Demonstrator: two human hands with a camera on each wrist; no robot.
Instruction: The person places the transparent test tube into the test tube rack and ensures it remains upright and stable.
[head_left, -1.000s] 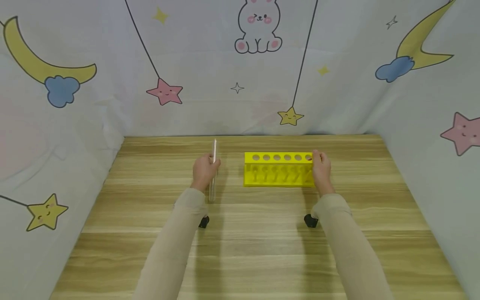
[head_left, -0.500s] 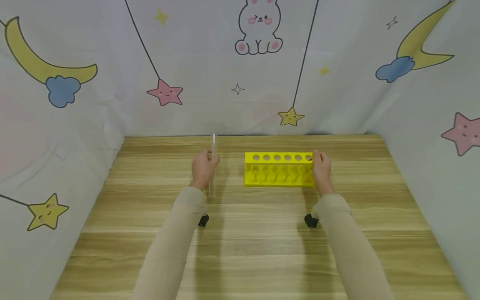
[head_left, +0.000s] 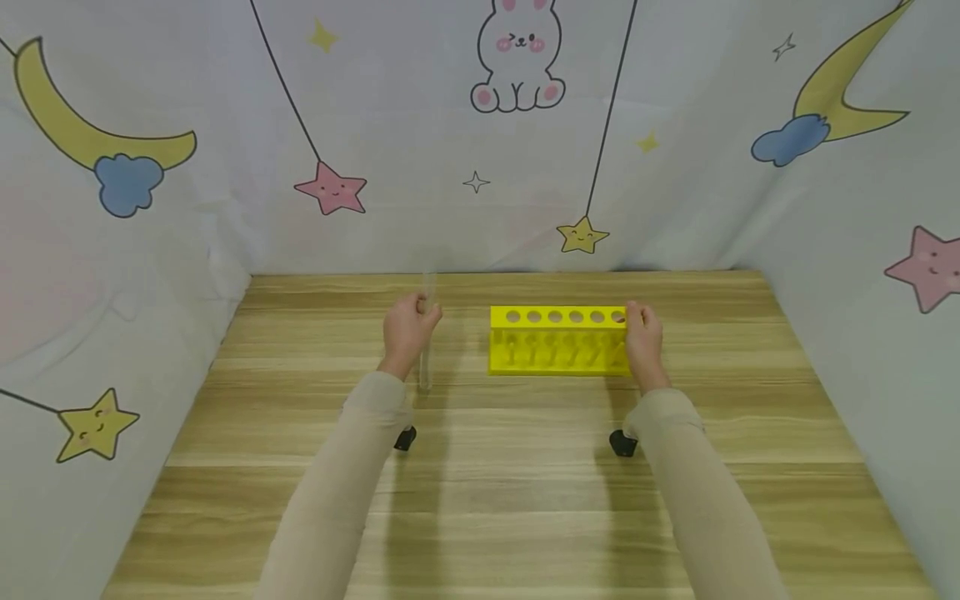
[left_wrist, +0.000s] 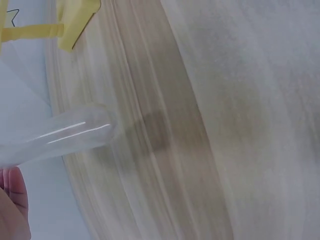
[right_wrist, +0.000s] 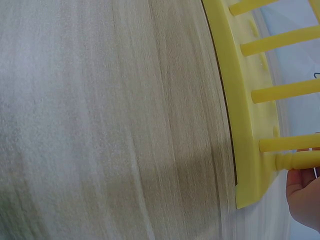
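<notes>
A clear test tube (head_left: 426,367) is pinched between the thumb and fingers of my left hand (head_left: 406,333). In the left wrist view the rounded closed end of the test tube (left_wrist: 82,130) points down, above the wood surface. To its right stands a yellow test tube rack (head_left: 558,317), a row of round holes along its top. My right hand (head_left: 645,340) grips the right end of the rack. In the right wrist view the fingers of the right hand (right_wrist: 305,197) are at an end post of the rack (right_wrist: 245,125), partly cut off by the frame.
The wood-grain table (head_left: 525,483) extends in front of the rack and to both sides. A white printed cloth (head_left: 420,100) hangs behind it and along the left and right. A black wrist device (head_left: 622,442) shows under each sleeve.
My left hand has risen slightly with the test tube, which stands more upright and whose lower end sits higher in the head view. The right hand and the rack stay in place.
</notes>
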